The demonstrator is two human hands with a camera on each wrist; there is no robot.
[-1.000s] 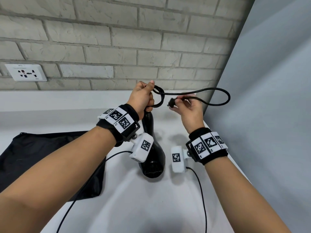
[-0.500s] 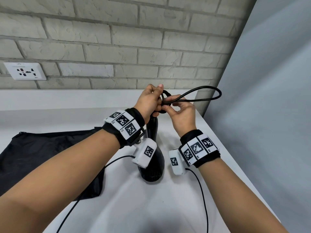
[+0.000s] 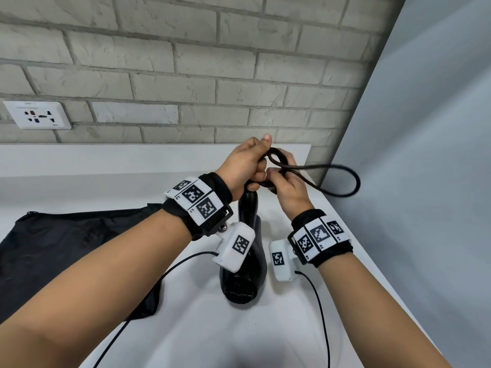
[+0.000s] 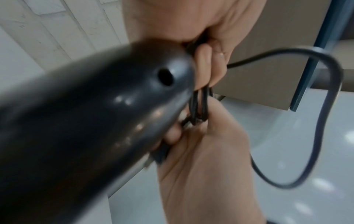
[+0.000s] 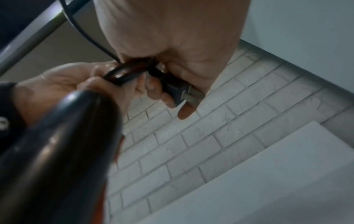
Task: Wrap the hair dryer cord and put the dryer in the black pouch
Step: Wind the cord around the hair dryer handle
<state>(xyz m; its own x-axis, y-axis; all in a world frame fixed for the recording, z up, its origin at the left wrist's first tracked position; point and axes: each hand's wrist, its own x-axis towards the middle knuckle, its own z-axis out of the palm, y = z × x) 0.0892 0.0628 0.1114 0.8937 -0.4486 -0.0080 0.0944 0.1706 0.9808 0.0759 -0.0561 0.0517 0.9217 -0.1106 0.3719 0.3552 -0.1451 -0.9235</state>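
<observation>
The black hair dryer (image 3: 243, 274) hangs handle-up over the white counter, its grille toward me. My left hand (image 3: 244, 166) grips the coiled cord (image 4: 199, 106) at the end of the handle (image 4: 95, 113). My right hand (image 3: 289, 181) touches the left and pinches the plug (image 5: 178, 89) against the coils (image 5: 124, 72). A loose loop of cord (image 3: 345, 181) sticks out to the right. The black pouch (image 3: 66, 248) lies flat on the counter at the left, partly hidden by my left forearm.
A white wall socket (image 3: 37, 118) sits on the brick wall at the far left. A grey side wall (image 3: 425, 181) runs close along the right edge of the counter (image 3: 239, 328). Thin black cables (image 3: 318, 301) trail from both wrist cameras.
My right hand has brought the plug leftward up against the left hand. The free cord loop now trails lower on the right.
</observation>
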